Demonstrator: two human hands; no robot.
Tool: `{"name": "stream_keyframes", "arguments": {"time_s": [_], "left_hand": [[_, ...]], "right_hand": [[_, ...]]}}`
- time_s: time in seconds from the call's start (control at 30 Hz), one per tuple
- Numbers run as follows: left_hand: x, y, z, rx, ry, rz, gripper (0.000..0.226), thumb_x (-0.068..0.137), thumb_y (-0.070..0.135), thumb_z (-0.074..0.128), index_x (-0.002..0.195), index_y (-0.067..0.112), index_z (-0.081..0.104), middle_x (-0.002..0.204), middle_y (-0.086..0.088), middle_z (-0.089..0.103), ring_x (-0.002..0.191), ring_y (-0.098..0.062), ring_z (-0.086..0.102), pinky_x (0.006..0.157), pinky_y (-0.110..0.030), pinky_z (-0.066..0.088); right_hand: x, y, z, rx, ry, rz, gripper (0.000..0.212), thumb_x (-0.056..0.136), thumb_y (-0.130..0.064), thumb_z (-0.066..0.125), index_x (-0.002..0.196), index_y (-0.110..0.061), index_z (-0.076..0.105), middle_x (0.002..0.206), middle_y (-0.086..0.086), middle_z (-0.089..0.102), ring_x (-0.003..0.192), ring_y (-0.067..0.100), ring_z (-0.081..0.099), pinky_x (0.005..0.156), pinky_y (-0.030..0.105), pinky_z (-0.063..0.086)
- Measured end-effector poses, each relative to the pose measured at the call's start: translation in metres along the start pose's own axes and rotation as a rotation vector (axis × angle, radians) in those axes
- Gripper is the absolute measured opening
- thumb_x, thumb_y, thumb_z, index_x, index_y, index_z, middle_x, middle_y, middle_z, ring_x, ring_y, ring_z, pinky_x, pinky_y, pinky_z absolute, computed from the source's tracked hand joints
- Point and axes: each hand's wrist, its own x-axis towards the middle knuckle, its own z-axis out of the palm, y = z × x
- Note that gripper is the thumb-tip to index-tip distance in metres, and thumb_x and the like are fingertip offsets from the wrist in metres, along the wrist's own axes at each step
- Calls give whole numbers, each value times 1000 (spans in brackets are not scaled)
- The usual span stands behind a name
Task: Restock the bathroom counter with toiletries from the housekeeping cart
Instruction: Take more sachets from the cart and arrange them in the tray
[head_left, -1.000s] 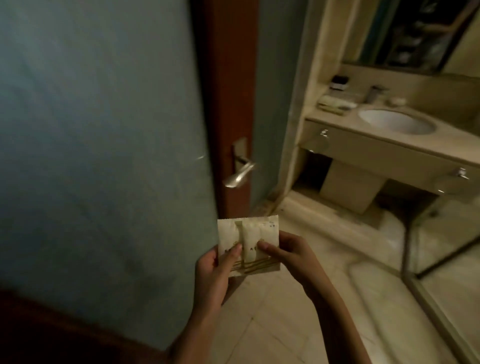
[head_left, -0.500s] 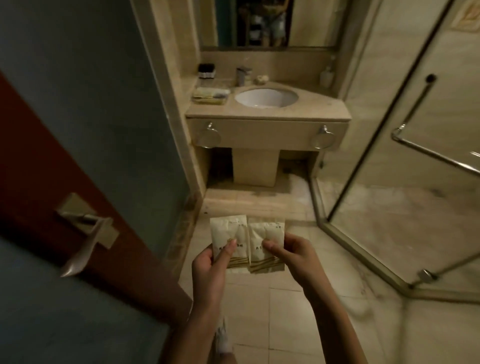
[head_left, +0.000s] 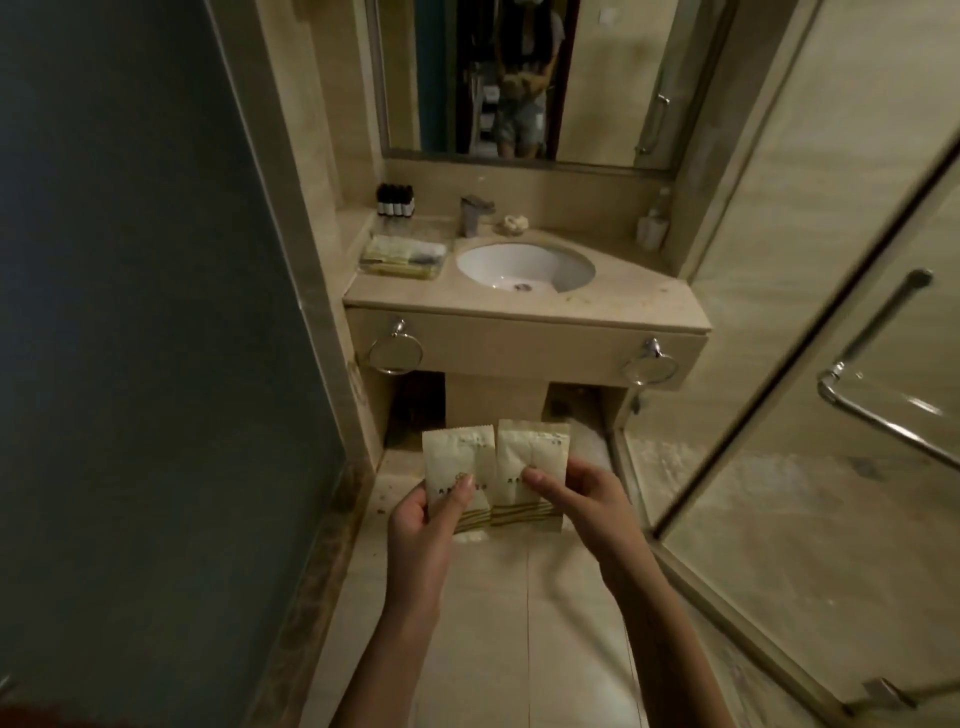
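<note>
I've turned in; the counter (head_left: 623, 306) now lies at twelve o'clock. My left hand (head_left: 421, 519) and right hand (head_left: 587, 499) each pinch a sachet (head_left: 457, 457), undelivered.

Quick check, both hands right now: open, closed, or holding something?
Left hand: closed, pinching the left cream packet.
Right hand: closed, pinching the right cream packet.

Dim beige-tiled bathroom with mirror (head_left: 613, 78), glass shower door (head_left: 810, 467), grey-blue wall (head_left: 130, 312).
</note>
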Motion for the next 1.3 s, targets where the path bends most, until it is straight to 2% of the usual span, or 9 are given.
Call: {"name": "stream_keyframes", "arguments": {"time_s": [0.07,0.2,0.47,0.67,0.8,0.93,1.0,1.1,1.3], "left_hand": [[34,11,5,7,20,28,21,84,22,69,103,12,68,86,-1,75,79,-10,71,58,-17,52],[80,16,13,25,42,26,16,84,19,70,98,12,68,80,1,74,71,-6,70,53,-13,50],[164,1,22,50,69,-99,18,84,24,70,100,15,68,86,0,75,80,-12,72,59,-21,55],[258,7,39,55,116,-111,16,85,23,68,99,16,68,87,-2,75,80,-16,72,59,-24,55],[345,27,67,72,149,-57,18,82,22,70,97,12,69,83,-3,75,79,-18,72,66,-31,56],[430,66,102,92,127,10,16,82,21,68,98,17,66,85,3,75,79,-12,71,59,-20,54],[470,81,121,124,173,52,11,84,22,68,94,19,65,80,2,74,74,-12,70,53,-16,50],[507,86,137,146,249,25,16,85,27,68,92,13,64,83,-1,69,74,-11,65,47,-12,46],[569,72,140,99,292,-124,14,85,27,68,95,19,62,90,-3,70,83,-17,67,58,-24,51]], "right_hand": [[35,-5,6,-17,-9,-7,21,85,-20,67,104,-12,69,91,-2,75,83,11,71,65,17,53],[83,-2,12,-25,-4,21,15,88,-16,63,100,-9,69,84,-1,74,76,8,71,60,15,51],[170,18,11,-26,28,104,5,87,-20,65,90,-22,68,81,-12,74,75,4,70,59,12,51],[282,24,17,12,-53,155,12,87,-20,65,96,-14,70,85,-1,75,78,12,72,63,17,54],[385,9,13,3,-72,88,12,88,-18,66,92,-9,72,82,4,75,74,13,71,63,20,54],[485,-27,-2,-56,-87,7,7,89,-19,64,89,-16,70,76,-3,73,69,8,68,56,13,48],[527,-41,-11,-28,-107,-26,8,90,-19,63,92,-17,70,79,-2,74,73,8,69,58,14,49],[572,-47,-18,67,-99,25,15,90,-25,62,97,-14,71,87,0,75,77,11,71,59,15,50],[648,-27,-5,64,-148,179,22,90,-25,62,100,-8,70,89,5,75,82,21,72,68,27,55]]}}
